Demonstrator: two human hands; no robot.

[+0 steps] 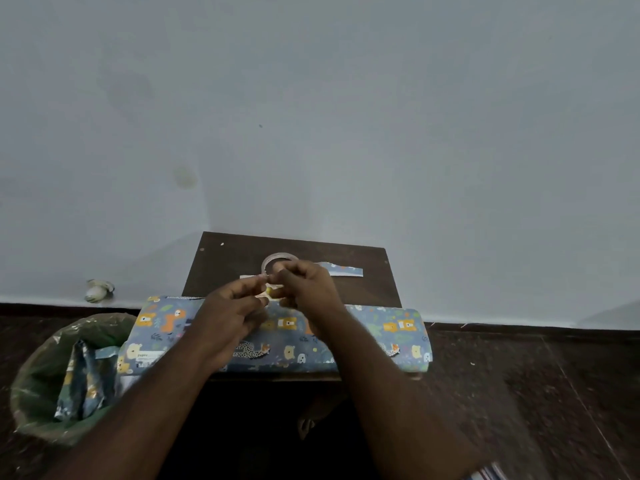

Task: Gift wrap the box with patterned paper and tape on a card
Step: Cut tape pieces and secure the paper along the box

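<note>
A long box wrapped in blue animal-patterned paper lies across the near edge of a small dark wooden table. Above its middle, my right hand grips a roll of clear tape, fingers curled round the ring. My left hand is beside it, thumb and fingertips pinching at the roll's edge, apparently on the tape end. A white card-like sheet shows partly behind my hands on the table.
A scrap of the patterned paper lies at the table's back right. A bin lined with a green bag holds crumpled paper offcuts at the left. A pale wall rises behind; a small light object sits on the floor.
</note>
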